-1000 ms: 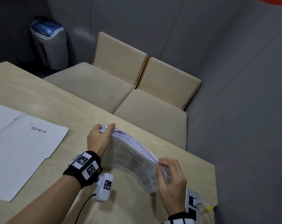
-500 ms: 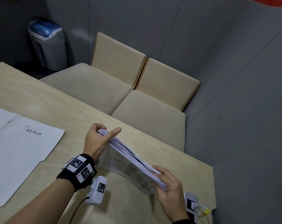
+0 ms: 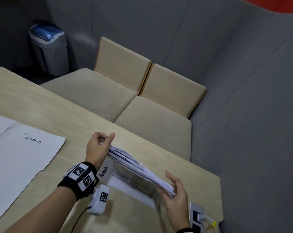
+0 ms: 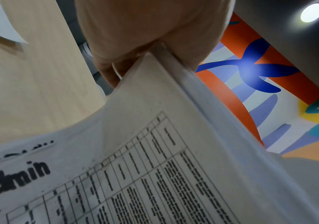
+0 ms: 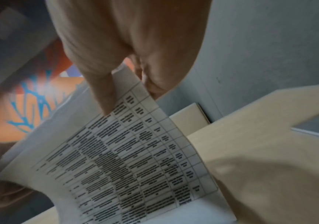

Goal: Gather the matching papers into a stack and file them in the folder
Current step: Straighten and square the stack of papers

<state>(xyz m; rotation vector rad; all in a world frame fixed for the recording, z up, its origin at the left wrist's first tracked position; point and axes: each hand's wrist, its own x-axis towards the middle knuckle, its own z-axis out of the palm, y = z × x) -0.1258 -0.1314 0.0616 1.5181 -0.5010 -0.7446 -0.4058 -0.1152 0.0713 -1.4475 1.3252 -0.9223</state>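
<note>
A thick stack of printed papers (image 3: 134,175) stands tilted on its long edge on the table, with a table-filled sheet headed "Admin" facing me. My left hand (image 3: 98,148) grips its far-left end, thumb on top and fingers curled behind. In the left wrist view the stack (image 4: 154,151) runs out from between thumb and fingers of the left hand (image 4: 145,27). My right hand (image 3: 176,194) pinches the near-right end; in the right wrist view its thumb (image 5: 105,91) presses on the printed face of the stack (image 5: 126,151). A white folder (image 3: 24,165) marked "ADMIN" lies open flat at the left.
The wooden table (image 3: 41,111) ends just right of my right hand, where a socket panel (image 3: 197,214) with a white cable sits. Beige bench seats (image 3: 142,115) and a grey wall lie beyond the far edge. A grey bin (image 3: 49,47) stands at back left.
The stack went from bowed to straight and its lower edge came down on the table. My right hand slid from the top corner to the stack's end. My left thumb rose.
</note>
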